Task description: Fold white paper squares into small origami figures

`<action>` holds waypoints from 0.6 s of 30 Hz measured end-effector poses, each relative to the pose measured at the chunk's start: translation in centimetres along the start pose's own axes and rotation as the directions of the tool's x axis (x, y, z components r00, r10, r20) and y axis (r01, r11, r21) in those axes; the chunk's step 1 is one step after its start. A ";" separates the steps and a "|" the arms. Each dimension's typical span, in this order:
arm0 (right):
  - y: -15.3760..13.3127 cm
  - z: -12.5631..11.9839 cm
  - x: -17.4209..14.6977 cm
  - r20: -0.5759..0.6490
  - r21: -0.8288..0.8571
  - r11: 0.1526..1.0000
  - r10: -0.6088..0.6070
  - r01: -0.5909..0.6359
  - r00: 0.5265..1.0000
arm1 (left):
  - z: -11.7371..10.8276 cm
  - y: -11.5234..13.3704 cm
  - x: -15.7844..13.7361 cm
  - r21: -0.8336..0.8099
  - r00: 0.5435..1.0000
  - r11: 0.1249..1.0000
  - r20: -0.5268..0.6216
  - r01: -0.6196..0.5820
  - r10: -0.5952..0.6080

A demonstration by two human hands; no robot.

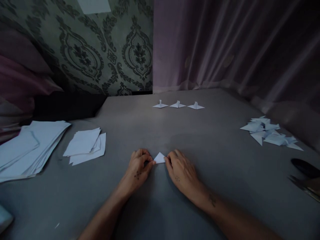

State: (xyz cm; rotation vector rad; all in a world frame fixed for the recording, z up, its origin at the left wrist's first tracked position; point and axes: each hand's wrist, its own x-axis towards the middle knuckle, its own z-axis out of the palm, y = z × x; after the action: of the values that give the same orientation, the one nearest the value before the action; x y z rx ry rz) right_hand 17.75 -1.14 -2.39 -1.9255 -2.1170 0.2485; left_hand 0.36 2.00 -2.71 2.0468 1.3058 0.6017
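Note:
A small white piece of folded paper (160, 158), triangular in outline, lies on the grey surface in front of me with its point facing away. My left hand (140, 165) pinches its left corner between thumb and curled fingers. At the right corner, my right hand (180, 170) grips the paper with thumb and fingertips. Both hands rest low on the surface, and they cover the paper's side corners.
Three folded paper birds (178, 104) stand in a row at the back. More paper birds (271, 131) are heaped at the right, with scissors (303, 187) nearer me. Small paper squares (83, 143) and a stack of larger sheets (47, 146) lie at the left.

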 end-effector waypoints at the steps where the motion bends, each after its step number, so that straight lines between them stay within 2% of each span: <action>1: 0.0 0.0 0.0 0.000 -0.003 1.000 0.000 0.000 1.000 | 0.1 0.0 0.0 -0.001 1.000 1.000 -0.004 0.003 -0.003; 8: -0.2 0.0 0.0 -0.002 -0.044 0.999 -0.009 0.009 1.000 | 1.2 -0.1 0.3 0.081 0.993 0.994 -0.098 0.078 -0.070; 18: -0.5 -0.2 0.1 0.020 -0.090 0.996 0.004 -0.003 1.000 | 1.1 0.7 0.4 0.155 0.989 0.983 -0.120 0.101 -0.082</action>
State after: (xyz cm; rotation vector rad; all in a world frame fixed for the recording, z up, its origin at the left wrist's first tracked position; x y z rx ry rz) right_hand 17.33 -1.15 -2.03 -1.9845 -2.1729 0.1763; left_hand 1.68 1.87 -2.99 2.0928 1.5509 0.5945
